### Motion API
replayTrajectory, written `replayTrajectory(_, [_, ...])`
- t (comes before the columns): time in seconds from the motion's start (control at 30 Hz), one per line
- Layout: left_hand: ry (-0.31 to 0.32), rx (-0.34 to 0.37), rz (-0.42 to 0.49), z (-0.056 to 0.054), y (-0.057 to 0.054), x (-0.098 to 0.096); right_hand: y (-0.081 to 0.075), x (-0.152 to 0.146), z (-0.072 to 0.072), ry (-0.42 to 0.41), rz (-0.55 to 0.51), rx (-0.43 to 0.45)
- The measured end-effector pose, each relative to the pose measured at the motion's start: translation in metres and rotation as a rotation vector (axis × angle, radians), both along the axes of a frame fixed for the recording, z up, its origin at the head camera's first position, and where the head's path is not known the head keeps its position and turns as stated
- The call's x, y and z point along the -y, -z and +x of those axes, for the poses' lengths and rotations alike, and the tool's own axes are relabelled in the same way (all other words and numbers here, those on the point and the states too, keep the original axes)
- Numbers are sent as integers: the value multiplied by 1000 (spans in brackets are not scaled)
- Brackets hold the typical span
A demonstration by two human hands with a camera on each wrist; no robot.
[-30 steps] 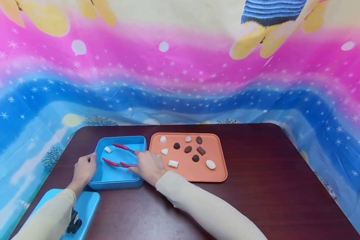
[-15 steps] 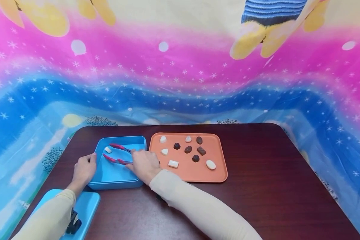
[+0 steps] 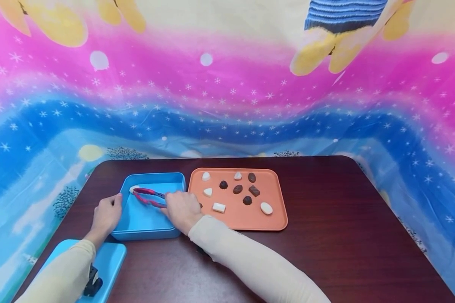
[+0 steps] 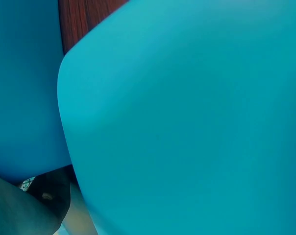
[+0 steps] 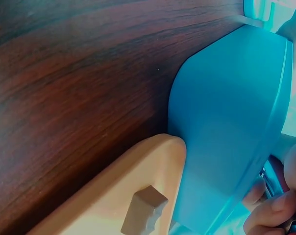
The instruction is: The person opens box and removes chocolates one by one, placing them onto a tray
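In the head view, my right hand (image 3: 183, 209) holds a pair of tongs (image 3: 150, 192) with red arms over the blue box (image 3: 148, 234). The tong tips are nearly together at a small white chocolate-like piece (image 3: 133, 189) in the box's far left corner. Part of that piece is hidden by the tips, so I cannot tell if it is lifted. My left hand (image 3: 107, 213) grips the box's left wall at the rim. In the right wrist view, fingers (image 5: 273, 210) curl round the tongs' handle, beyond the box wall (image 5: 221, 127).
An orange tray (image 3: 212, 221) with several white and brown chocolate-like pieces stands against the box's right side. One brown piece (image 5: 143, 211) lies near the tray corner by the box. A light blue lid (image 3: 111, 261) lies at the front left, under the left forearm. Behind the table (image 3: 337, 219) hangs a printed cloth (image 3: 227, 92).
The tongs have moved left and slightly up towards the white piece, and their spread arms have come together there. My left hand, the box and the tray have stayed put.
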State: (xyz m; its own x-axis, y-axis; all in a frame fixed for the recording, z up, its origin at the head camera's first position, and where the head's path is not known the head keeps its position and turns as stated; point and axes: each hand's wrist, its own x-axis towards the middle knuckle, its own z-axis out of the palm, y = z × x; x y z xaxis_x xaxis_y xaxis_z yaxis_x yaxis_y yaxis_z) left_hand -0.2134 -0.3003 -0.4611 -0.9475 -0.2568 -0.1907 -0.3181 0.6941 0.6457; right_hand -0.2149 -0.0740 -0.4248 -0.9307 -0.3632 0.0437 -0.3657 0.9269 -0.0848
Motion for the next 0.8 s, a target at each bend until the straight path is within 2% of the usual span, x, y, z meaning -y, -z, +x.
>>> replayTrajectory(0.27, [-1,3,5,-1,0,0,-2,3,2,-29,41,-23])
replayTrajectory(0.53, [-2,-25,-13,-1,1,0,-1,8,-3,-71,129,-105])
replayTrajectory(0.8, [3,-37,-8,0,0,-1,1,7,-7,-64,108,-32])
